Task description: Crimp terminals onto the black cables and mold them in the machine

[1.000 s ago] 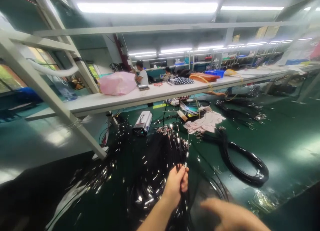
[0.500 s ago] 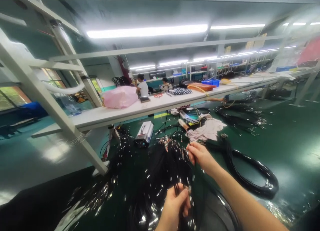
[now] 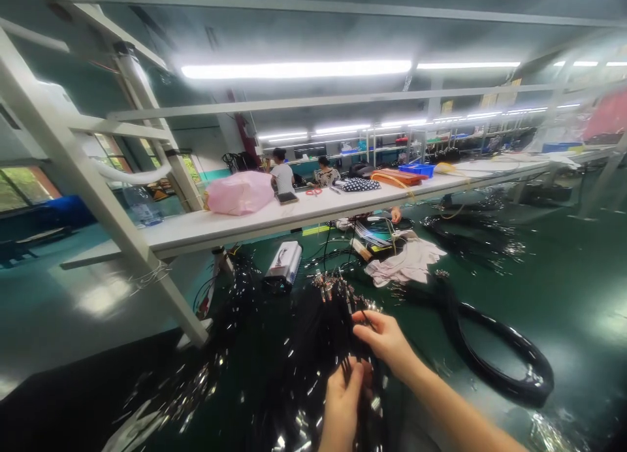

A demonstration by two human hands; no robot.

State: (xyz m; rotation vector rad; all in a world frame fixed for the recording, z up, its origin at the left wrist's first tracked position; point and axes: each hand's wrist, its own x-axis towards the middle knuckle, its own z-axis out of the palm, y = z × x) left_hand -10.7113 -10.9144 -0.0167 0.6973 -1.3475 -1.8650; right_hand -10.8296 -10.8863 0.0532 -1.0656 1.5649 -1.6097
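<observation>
Black cables with shiny metal ends lie in a thick bundle across the green table in front of me. Low in the view, my left hand is closed around several black cables that stick up between thumb and fingers. My right hand is just above and to the right of it, its fingers pinched on a thin black cable. The cable ends gather beyond my hands, near a cluster of metal connectors. Much of what lies under my fingers is hidden.
A coiled black cable bundle lies to the right. Behind are pale gloves or cloths and a white metal box. A white shelf crosses above, carrying a pink bag and a blue bin. A co-worker's hand shows beneath it.
My right hand has come down and left, closer to my left hand. My left hand stays on the cables. The co-worker's hand under the shelf has shifted left.
</observation>
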